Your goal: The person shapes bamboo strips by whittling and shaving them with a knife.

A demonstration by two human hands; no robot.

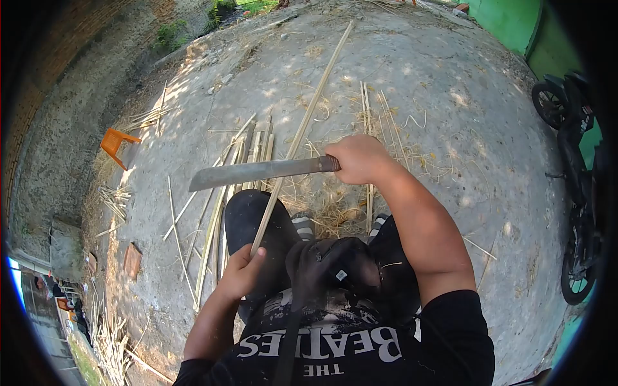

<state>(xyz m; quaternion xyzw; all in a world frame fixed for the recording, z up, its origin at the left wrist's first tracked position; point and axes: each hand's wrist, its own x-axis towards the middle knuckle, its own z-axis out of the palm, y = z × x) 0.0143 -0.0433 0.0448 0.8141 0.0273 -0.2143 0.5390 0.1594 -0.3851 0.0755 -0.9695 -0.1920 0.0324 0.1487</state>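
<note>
My right hand [359,159] is closed round the handle of a machete [257,171], whose broad grey blade points left across the view. The blade crosses over a long pale bamboo strip [315,101]; whether the two touch I cannot tell. My left hand [242,273] grips the near end of that strip beside my left knee, and the strip slants away toward the top of the view. More bamboo strips [212,241] lie on the ground to the left of my knee. Thin shavings [338,215] are heaped between my feet.
Two thin strips [366,116] lie ahead on the concrete ground [444,212]. An orange plastic stool [118,145] and a brick [132,260] are at left, near a pile of split pieces [111,341]. A motorcycle [570,186] stands along the right edge by a green wall [508,22].
</note>
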